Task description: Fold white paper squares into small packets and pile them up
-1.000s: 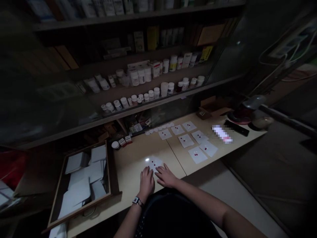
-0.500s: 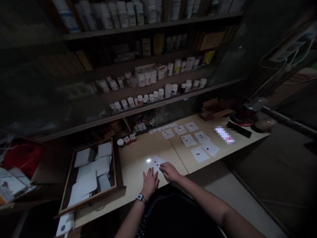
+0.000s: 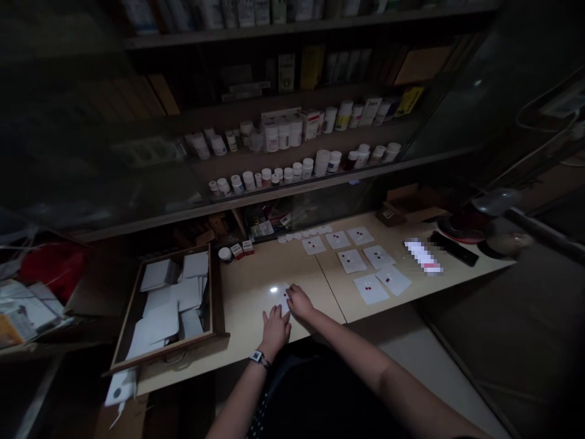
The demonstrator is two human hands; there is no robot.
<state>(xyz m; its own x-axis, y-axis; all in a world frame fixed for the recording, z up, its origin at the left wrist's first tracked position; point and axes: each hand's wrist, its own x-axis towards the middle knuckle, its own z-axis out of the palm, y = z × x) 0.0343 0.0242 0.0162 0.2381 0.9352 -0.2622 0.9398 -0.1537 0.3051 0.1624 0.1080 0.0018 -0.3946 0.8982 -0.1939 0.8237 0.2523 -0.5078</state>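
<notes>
A small white paper sheet [image 3: 283,305] lies on the tabletop in front of me, with a red pill [image 3: 286,295] showing on it. My right hand [image 3: 299,303] is curled over its right side, fingertips closed on the paper and covering part of it. Against the sheet's near edge rests my left hand [image 3: 276,329], fingers spread and lying flat, holding nothing. Further right, several other paper squares [image 3: 314,245] are laid out flat, each with red and white pills on it.
An open drawer [image 3: 211,292] full of white paper stacks is at left. Small boxes and a jar [image 3: 225,254] stand behind. A phone [image 3: 457,249], a cardboard box [image 3: 409,204] and folded white packets [image 3: 304,234] lie along the table. Shelves of medicine bottles [image 3: 322,163] rise behind.
My right hand has moved left and over the paper, hiding more of it and one of the red pills. The left hand stays nearly in place. The view has shifted slightly.
</notes>
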